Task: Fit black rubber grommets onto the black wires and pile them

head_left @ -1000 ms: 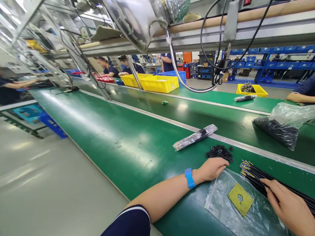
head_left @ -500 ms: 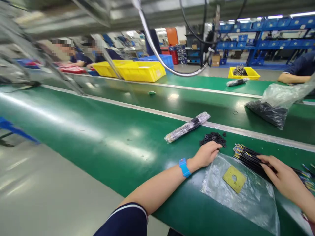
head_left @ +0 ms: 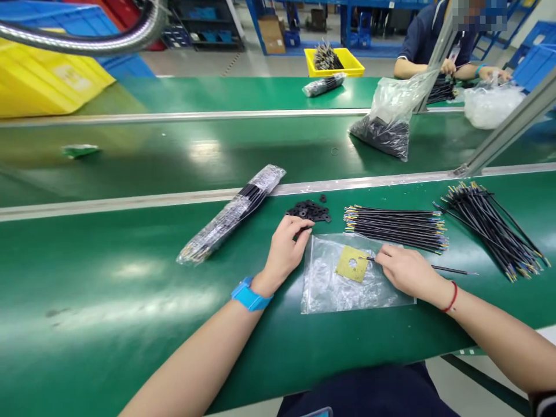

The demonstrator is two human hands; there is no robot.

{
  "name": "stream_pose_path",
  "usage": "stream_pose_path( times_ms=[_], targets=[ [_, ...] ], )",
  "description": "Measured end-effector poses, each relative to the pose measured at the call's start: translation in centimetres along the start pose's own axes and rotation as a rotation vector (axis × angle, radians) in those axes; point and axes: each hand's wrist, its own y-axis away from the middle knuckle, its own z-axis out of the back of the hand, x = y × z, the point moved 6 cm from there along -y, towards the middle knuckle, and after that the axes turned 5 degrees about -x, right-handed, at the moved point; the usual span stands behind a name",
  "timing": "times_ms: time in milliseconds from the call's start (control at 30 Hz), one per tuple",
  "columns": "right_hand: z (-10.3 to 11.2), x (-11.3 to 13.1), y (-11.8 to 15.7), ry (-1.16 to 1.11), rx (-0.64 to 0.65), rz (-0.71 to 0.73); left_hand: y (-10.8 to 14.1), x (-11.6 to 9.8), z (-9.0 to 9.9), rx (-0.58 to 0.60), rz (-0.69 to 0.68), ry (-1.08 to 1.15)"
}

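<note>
My left hand (head_left: pixel 284 246), a blue band on its wrist, is closed in a pinch at the near edge of a pile of small black pieces with holes (head_left: pixel 309 212). A dark piece shows between its thumb and fingers, mostly hidden. My right hand (head_left: pixel 403 269) grips a single black cable (head_left: pixel 454 270) with bare wire ends. The cable's left tip reaches the edge of a yellow square plate with a central hole (head_left: pixel 347 272). That plate lies on a clear plastic bag (head_left: pixel 321 295). Just behind the bag lies a row of black cables (head_left: pixel 395 226).
A looser heap of black cables (head_left: pixel 490 226) lies to the right. On the left is a plastic-wrapped cable bundle (head_left: pixel 234 214). Beyond the metal rail stands a bag of black parts (head_left: pixel 384 133), near a slanted metal post (head_left: pixel 512 127). A co-worker (head_left: pixel 428 46) sits across the tables.
My view has swung to the right and down. My right hand has left the cable row and now holds one cable over the bag. My left hand stays by the black pieces.
</note>
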Motion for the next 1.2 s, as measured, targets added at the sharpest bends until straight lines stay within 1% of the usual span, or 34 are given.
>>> stream_pose_path(
  times_ms=[67,133,200,267,333,400,500,600,667,733,867,1067,1133,1200],
  targets=[
    [-0.2,0.2,-0.1,0.063,0.026,0.028,0.2,0.1,-0.4,0.022,0.074,0.083],
    [-0.2,0.1,-0.3,0.044,0.047,0.034,0.5,0.2,-0.9,0.039,0.212,0.255],
    [0.2,-0.4,-0.7,-0.062,0.064,0.029,1.0,-0.1,-1.9,0.099,0.379,0.456],
    [1.1,-1.0,-1.3,-0.242,0.049,0.012,1.4,-1.0,-3.0,0.201,0.511,0.597],
    [2.4,-1.7,-2.0,-0.443,-0.006,-0.032,1.5,-2.0,-3.7,0.258,0.594,0.662],
    [3.8,-2.1,-2.6,-0.593,-0.072,-0.080,1.3,-2.9,-4.1,0.255,0.648,0.722],
    [5.3,-2.0,-3.1,-0.688,-0.199,-0.100,1.2,-4.1,-5.0,0.285,0.721,0.890],
    [5.5,-1.7,-2.9,-0.722,-0.324,-0.099,1.5,-4.9,-5.8,0.328,0.794,1.057],
    [4.9,-1.5,-2.6,-0.735,-0.352,-0.076,1.9,-5.1,-5.9,0.338,0.829,1.101],
    [4.3,-1.4,-2.3,-0.720,-0.375,-0.031,2.3,-5.1,-5.9,0.359,0.840,1.100],
    [3.9,-1.3,-1.9,-0.597,-0.456,0.034,2.7,-4.9,-5.6,0.389,0.844,1.072],
    [2.8,-0.8,-1.9,-0.403,-0.356,0.085,3.0,-4.4,-5.9,0.371,0.859,1.046],
    [2.7,-0.8,-1.9,-0.408,-0.342,0.083,3.0,-4.2,-5.9,0.372,0.818,1.007],
    [2.7,-0.9,-1.9,-0.464,-0.340,0.074,2.8,-4.0,-5.7,0.381,0.748,0.943]
  ],
)
